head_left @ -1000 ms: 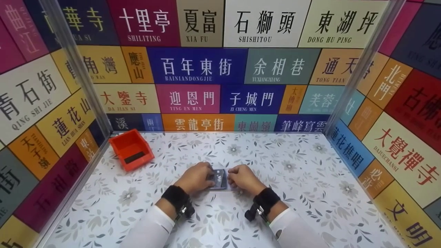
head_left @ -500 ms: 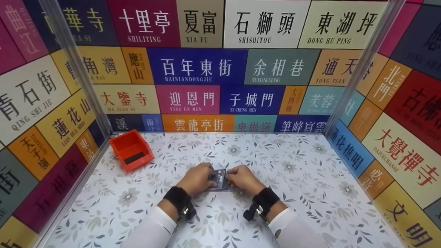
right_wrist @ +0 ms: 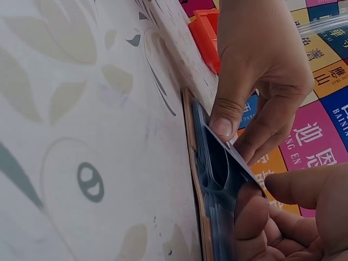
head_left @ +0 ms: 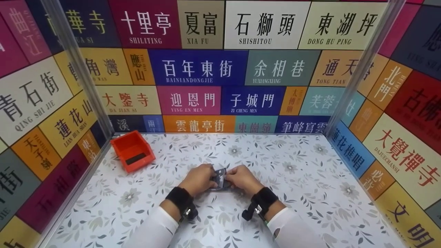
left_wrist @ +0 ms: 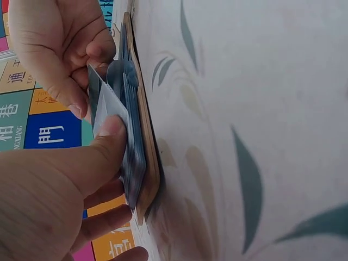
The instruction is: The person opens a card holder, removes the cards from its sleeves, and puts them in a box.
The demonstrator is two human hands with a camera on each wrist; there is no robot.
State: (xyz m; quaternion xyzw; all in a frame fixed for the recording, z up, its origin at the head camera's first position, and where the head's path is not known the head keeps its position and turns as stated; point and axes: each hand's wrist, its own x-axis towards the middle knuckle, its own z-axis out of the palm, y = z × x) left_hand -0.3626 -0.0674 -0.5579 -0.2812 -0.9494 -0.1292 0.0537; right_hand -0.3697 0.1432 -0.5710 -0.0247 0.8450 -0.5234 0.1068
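Observation:
A dark card with pale lettering point(head_left: 220, 176) lies tilted over an open card holder point(left_wrist: 145, 168), its right side lifted off the clear sleeves point(right_wrist: 209, 163). The holder has brown cover edges and rests flat on the table. With thumb and fingers at opposite edges, my left hand point(head_left: 198, 179) holds the left part of the card. My right hand point(head_left: 245, 179) pinches the card's raised right corner between thumb and forefinger. In the right wrist view a gap shows between the card and the sleeves. Part of the holder is hidden beneath the card and hands.
An orange-red plastic bin point(head_left: 132, 150) with a dark patch inside stands at the back left of the flower-patterned table point(head_left: 293, 206). Walls of colourful panels with Chinese lettering point(head_left: 198, 67) enclose the back and sides, with clear corner strips.
My right hand has shifted slightly left to the card and grips its right edge. The card, flat a second ago, now tilts up on its right side. My left hand has barely moved.

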